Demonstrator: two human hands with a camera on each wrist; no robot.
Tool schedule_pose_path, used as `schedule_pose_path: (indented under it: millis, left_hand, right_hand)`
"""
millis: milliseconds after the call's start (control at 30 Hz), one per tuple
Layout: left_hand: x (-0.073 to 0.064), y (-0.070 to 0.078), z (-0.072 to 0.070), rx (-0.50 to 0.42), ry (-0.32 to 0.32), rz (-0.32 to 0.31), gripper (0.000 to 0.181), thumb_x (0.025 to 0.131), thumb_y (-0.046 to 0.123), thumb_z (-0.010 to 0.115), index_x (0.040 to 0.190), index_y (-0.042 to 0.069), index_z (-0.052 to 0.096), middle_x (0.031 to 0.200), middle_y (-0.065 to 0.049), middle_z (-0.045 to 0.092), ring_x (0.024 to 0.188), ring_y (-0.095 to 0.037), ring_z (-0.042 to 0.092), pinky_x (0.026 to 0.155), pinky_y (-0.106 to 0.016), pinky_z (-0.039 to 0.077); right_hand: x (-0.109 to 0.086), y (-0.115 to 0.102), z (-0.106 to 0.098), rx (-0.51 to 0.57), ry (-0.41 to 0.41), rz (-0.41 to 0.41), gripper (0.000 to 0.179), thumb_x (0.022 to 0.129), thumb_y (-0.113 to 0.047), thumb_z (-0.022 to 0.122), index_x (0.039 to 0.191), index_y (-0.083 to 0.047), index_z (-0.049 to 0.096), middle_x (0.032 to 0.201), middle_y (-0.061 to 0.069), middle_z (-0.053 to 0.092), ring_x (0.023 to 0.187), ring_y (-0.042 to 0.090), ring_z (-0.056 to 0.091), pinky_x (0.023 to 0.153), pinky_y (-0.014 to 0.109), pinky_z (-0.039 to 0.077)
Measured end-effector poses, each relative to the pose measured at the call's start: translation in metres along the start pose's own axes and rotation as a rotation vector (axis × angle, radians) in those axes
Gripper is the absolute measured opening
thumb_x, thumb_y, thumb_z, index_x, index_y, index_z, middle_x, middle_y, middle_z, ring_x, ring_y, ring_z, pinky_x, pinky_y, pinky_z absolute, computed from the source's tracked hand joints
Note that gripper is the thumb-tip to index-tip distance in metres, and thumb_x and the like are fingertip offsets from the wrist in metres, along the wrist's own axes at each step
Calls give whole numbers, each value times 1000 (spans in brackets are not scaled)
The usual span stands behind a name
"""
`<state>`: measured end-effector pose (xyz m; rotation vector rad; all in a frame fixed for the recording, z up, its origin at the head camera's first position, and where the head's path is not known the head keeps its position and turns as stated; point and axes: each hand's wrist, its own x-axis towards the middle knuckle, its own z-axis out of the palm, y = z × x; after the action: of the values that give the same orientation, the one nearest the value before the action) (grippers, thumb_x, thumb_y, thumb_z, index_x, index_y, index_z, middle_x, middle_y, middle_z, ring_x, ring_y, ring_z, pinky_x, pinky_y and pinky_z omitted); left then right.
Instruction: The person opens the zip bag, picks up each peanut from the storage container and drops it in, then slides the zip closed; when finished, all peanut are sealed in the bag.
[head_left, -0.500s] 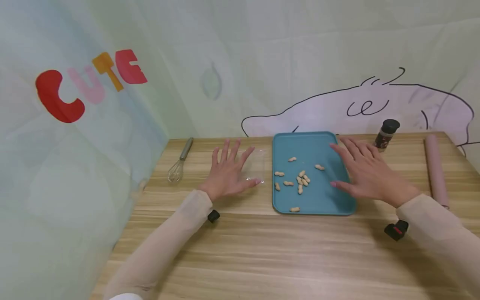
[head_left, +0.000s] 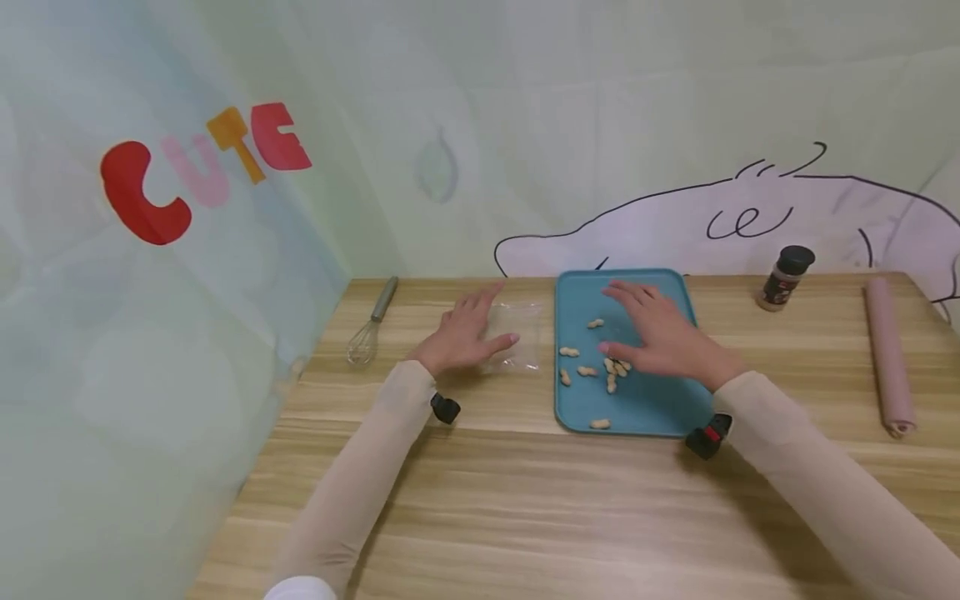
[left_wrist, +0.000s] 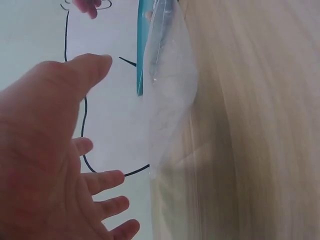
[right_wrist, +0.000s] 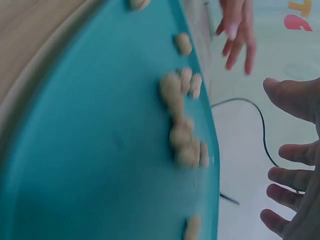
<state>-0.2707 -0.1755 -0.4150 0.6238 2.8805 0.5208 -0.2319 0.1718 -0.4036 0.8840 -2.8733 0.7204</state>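
Several unshelled peanuts lie scattered on a blue tray. Over the tray hovers my right hand, fingers spread and holding nothing; in the head view it hides part of the peanut cluster. To the tray's left is a clear plastic bag, which rises off the wood in the left wrist view. My left hand is at the bag's left side with thumb and fingers apart. In the left wrist view a gap shows between its fingers and the bag.
A whisk lies at the left of the wooden table. At the back right stands a black-capped seasoning bottle, and a pink roll lies farther right. A printed cloth hangs behind the table.
My right hand has moved left, from the tray's right edge to above its middle. The left hand has turned more sideways near the bag. The head view has shifted slightly.
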Motion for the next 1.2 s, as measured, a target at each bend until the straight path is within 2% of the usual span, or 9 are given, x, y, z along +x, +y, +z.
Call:
schedule_pose_path:
  millis: [167,367,433,567,733,800,900,1033,1200]
  left_hand:
    - [11,-6,1,-66,-52,-5,89,107,51,56,174,15,9,179,-17,24,165,-46,23,128,-75,22]
    - [18,-10,3,-90,-49,-3,79,110,40,52,173,9,15,179,-18,24,165,-46,25,131,-68,22]
    - [19,-10,4,-102,-37,5,76,111,34,52,172,6,17,178,-20,27,164,-45,27,133,-64,23]
    - [23,-10,6,-126,5,32,71,109,23,57,169,3,25,167,-24,45,156,-41,44,131,-55,33]
    - [28,-10,7,-169,77,38,62,105,8,61,163,4,39,138,-25,66,131,-38,64,116,-52,50]
    - [30,-9,8,-189,110,36,57,104,1,60,159,5,45,128,-22,69,121,-36,67,110,-50,54]
    - [31,-7,8,-223,158,35,51,103,-3,57,153,8,53,119,-17,72,115,-31,69,107,-47,56]
    - [29,-2,6,-269,188,34,45,105,-1,59,148,13,58,118,-12,74,118,-28,70,109,-46,55]
    - [23,8,2,-318,189,86,41,106,2,61,145,13,61,117,-10,74,113,-25,69,101,-42,60]
  right_hand:
    - [23,-11,14,106,-30,38,76,103,-40,68,164,-6,37,170,23,41,156,49,37,122,73,34]
    - [47,-23,27,193,-102,100,72,104,-32,67,165,-7,37,170,23,41,156,47,39,126,69,33]
    - [54,-25,32,201,-118,92,71,104,-29,67,164,-4,39,168,26,42,156,48,39,127,68,33]
    - [62,-26,38,208,-135,64,67,104,-23,67,161,2,41,165,29,46,157,50,38,128,67,30]
    - [68,-26,43,209,-147,62,66,105,-23,65,162,2,40,164,29,47,155,50,41,127,66,33]
    - [69,-26,43,209,-150,55,66,105,-22,65,161,3,41,163,29,49,154,49,43,125,66,36]
    - [70,-28,44,204,-151,42,65,105,-22,65,161,3,42,161,30,50,152,49,45,125,65,37]
    - [72,-29,43,218,-138,27,63,106,-19,62,160,6,42,160,31,51,152,49,46,125,64,38]
    - [69,-31,42,279,-80,50,52,109,-16,57,156,6,49,158,29,54,150,48,50,123,64,40]
